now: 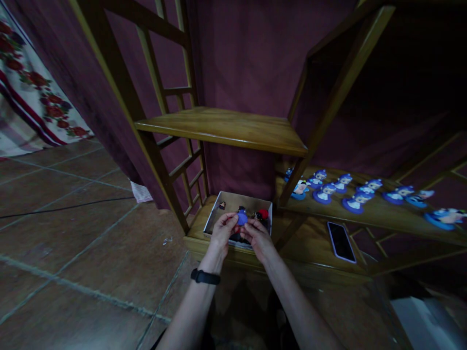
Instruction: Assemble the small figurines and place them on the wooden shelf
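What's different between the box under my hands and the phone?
The open box is larger and deeper; the smartphone is smaller and slim. The open box has pale walls and contains small items, while the smartphone is dark with a lavender border. Both rest on the wooden shelf unit.

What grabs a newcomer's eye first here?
Probably the cluster of blue-based figurines on the wooden shelf at right, bright against the dark surroundings. Next, at lower centre, the small round blue piece at the fingertips of the left hand and right hand, above a shallow box. Far left, the red-flowered cloth also stands out.
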Demonstrator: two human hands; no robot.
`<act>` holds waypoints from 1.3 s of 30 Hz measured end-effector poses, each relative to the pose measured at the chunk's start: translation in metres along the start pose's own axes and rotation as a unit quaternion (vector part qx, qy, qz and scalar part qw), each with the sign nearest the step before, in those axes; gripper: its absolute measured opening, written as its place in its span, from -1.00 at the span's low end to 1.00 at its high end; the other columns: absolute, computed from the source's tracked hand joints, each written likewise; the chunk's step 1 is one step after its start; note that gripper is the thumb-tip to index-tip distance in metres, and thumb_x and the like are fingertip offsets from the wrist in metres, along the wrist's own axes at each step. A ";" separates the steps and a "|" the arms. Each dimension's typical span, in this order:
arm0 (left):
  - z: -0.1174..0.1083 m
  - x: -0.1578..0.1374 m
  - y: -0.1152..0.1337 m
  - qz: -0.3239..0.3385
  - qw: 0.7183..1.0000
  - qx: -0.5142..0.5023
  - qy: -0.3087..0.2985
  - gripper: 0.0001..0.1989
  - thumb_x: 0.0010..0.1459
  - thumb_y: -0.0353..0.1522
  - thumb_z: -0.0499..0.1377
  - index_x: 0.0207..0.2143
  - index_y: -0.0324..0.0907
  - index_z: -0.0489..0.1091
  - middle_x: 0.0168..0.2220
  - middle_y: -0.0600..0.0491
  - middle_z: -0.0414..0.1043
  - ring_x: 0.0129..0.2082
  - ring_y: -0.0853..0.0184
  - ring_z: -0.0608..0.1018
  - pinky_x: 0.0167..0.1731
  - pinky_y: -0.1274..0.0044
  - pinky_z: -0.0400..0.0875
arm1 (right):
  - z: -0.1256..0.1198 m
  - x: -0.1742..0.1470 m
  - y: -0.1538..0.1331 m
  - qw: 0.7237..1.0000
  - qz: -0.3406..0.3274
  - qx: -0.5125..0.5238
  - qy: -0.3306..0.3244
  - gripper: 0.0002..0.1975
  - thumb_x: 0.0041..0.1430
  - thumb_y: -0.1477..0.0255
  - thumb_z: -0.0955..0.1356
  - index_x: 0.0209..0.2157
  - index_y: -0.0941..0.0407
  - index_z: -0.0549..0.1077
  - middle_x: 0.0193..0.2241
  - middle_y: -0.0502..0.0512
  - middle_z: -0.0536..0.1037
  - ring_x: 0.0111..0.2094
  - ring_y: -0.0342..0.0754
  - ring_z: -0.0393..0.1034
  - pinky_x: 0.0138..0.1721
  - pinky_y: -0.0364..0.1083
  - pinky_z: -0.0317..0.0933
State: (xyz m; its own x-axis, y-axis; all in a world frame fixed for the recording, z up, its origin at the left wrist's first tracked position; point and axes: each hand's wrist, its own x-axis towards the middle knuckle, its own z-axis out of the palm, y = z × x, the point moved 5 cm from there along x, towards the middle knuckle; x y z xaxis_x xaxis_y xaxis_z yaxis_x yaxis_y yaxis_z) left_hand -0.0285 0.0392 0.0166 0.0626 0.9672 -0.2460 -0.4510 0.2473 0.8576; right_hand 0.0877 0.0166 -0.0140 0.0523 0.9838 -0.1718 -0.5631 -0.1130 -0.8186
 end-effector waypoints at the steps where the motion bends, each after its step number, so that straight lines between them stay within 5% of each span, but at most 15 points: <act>1: -0.001 0.000 0.000 0.000 1.000 0.002 0.004 -0.72 -0.22 -0.32 0.32 -0.39 -0.23 0.41 -0.52 0.10 0.42 -0.58 0.49 0.44 -0.51 0.64 0.35 | 0.001 -0.001 -0.001 1.000 -0.003 -0.016 0.001 -0.73 -0.18 0.31 0.46 -0.38 0.09 0.43 -0.45 -0.01 0.50 -0.43 -0.15 0.40 -0.32 -0.11 0.33; 7: -0.006 0.003 -0.003 -0.022 0.999 -0.029 0.024 -0.73 -0.22 -0.32 0.33 -0.42 -0.22 0.39 -0.51 0.11 0.43 -0.58 0.51 0.44 -0.53 0.65 0.36 | 0.008 -0.007 -0.009 0.989 -0.045 -0.142 -0.013 -0.76 -0.09 0.28 0.39 -0.38 0.12 0.42 -0.50 -0.03 0.44 -0.47 -0.16 0.34 -0.41 -0.15 0.29; 11: -0.010 0.006 -0.005 -0.043 0.998 -0.044 0.016 -0.79 -0.18 -0.36 0.31 -0.44 -0.24 0.39 -0.58 0.13 0.39 -0.63 0.53 0.41 -0.55 0.65 0.38 | 0.004 -0.006 -0.021 0.958 -0.115 -0.262 0.021 -0.85 -0.02 0.32 0.32 -0.40 0.09 0.40 -0.53 -0.04 0.42 -0.54 -0.16 0.29 -0.47 -0.13 0.25; 15: -0.011 0.008 -0.009 -0.082 0.996 -0.035 -0.002 -0.84 -0.14 -0.39 0.29 -0.45 -0.26 0.40 -0.58 0.11 0.41 -0.65 0.54 0.41 -0.56 0.66 0.39 | 0.003 -0.011 -0.044 0.881 -0.255 -0.395 0.058 -0.78 0.02 0.44 0.27 -0.24 0.04 0.42 -0.29 0.04 0.45 -0.28 -0.06 0.35 -0.22 -0.06 0.25; 20: -0.009 0.007 -0.014 -0.118 0.993 -0.006 -0.027 -0.82 -0.13 -0.39 0.29 -0.43 -0.28 0.40 -0.54 0.06 0.45 -0.64 0.51 0.45 -0.61 0.69 0.37 | 0.013 -0.016 -0.049 0.835 -0.294 -0.464 -0.037 -0.61 0.04 0.54 0.22 -0.10 -0.06 0.41 -0.01 0.03 0.33 0.02 -0.04 0.21 0.03 -0.02 0.10; 28: -0.008 0.005 -0.017 -0.150 0.987 0.061 -0.012 -0.77 -0.13 -0.31 0.28 -0.48 -0.33 0.41 -0.65 0.02 0.41 -0.70 0.48 0.43 -0.69 0.68 0.29 | 0.009 -0.010 -0.045 0.855 -0.275 -0.437 -0.051 -0.65 0.04 0.53 0.23 -0.13 0.00 0.42 -0.11 0.04 0.44 -0.08 -0.05 0.31 -0.03 -0.04 0.17; 35: -0.012 0.009 -0.017 -0.126 0.983 0.132 -0.001 -0.63 -0.20 -0.15 0.27 -0.57 -0.32 0.38 -0.70 0.06 0.36 -0.78 0.55 0.30 -0.81 0.69 0.02 | -0.004 0.000 -0.035 0.883 -0.212 -0.417 -0.039 -0.73 0.01 0.45 0.27 -0.20 0.03 0.43 -0.25 0.02 0.50 -0.28 -0.07 0.39 -0.21 -0.07 0.25; 39: -0.012 0.010 -0.019 -0.130 0.982 0.139 0.002 -0.64 -0.17 -0.14 0.25 -0.55 -0.31 0.38 -0.72 0.09 0.33 -0.76 0.52 0.33 -0.77 0.68 0.09 | -0.007 0.003 -0.030 0.907 -0.175 -0.379 -0.050 -0.79 -0.02 0.41 0.30 -0.27 0.06 0.42 -0.33 0.00 0.50 -0.34 -0.09 0.39 -0.29 -0.10 0.26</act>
State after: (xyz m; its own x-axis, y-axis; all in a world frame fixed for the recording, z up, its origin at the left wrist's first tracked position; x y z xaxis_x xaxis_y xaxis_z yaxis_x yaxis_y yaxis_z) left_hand -0.0305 0.0432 -0.0074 0.1390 0.8694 -0.4742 -0.1609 0.4923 0.8554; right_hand 0.1103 0.0224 0.0058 0.0230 0.9813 0.1910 0.2040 0.1824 -0.9618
